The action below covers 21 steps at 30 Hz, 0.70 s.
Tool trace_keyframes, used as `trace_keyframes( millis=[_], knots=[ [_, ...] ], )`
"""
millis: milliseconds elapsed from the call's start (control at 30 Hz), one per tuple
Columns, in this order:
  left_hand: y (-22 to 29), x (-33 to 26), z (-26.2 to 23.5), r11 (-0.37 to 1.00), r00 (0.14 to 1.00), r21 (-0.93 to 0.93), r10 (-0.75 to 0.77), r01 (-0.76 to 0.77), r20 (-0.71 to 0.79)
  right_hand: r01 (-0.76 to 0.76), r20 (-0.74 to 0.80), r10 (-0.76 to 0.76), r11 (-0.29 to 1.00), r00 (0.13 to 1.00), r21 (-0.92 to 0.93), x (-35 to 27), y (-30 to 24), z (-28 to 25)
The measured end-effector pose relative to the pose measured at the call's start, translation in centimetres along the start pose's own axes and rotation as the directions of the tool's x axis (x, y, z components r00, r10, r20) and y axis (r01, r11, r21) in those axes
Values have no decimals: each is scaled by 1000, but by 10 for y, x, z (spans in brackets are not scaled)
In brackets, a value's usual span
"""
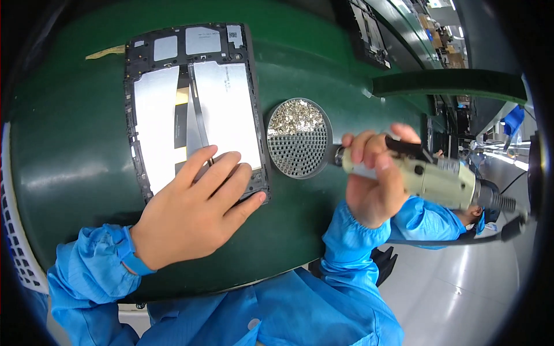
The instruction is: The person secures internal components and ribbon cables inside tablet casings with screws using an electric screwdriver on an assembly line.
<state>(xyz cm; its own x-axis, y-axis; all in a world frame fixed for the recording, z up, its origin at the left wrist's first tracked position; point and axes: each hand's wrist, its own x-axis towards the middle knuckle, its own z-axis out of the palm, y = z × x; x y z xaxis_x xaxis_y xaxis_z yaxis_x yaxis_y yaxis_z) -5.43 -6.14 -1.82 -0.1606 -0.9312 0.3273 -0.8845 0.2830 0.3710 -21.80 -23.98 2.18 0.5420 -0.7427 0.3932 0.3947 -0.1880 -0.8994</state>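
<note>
Two hands worked over a green surface (69, 150). At the left lay an opened tablet (193, 104), back up, its silver plates and black frame showing. The left hand (193, 216) rested flat on its lower right corner, fingers spread. Just beside the tablet sat a round perforated screw tray (299, 138), screws heaped in its upper half. The right hand (375, 179) was wrapped tight around a pale electric screwdriver (427, 176), its tip at the tray's right rim.

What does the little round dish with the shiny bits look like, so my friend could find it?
Start at the green work mat and find the big opened tablet under the left hand. Just right of it sits the round screw tray. It is the only circle, full of tiny holes, with silver screws heaped in its top half.
</note>
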Motion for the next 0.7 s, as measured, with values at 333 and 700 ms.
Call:
trace_keyframes(
  millis=[333, 700],
  knots=[
    [-1, 4, 1, 996, 996, -34, -85, 86, 27, -101, 110, 106, 994, 988, -49, -4, 13, 18],
    [3, 4, 3, 995, 997, -60, -79, 79, 12, -108, 129, 113, 993, 985, -52, -5, 13, 18]
  ],
)
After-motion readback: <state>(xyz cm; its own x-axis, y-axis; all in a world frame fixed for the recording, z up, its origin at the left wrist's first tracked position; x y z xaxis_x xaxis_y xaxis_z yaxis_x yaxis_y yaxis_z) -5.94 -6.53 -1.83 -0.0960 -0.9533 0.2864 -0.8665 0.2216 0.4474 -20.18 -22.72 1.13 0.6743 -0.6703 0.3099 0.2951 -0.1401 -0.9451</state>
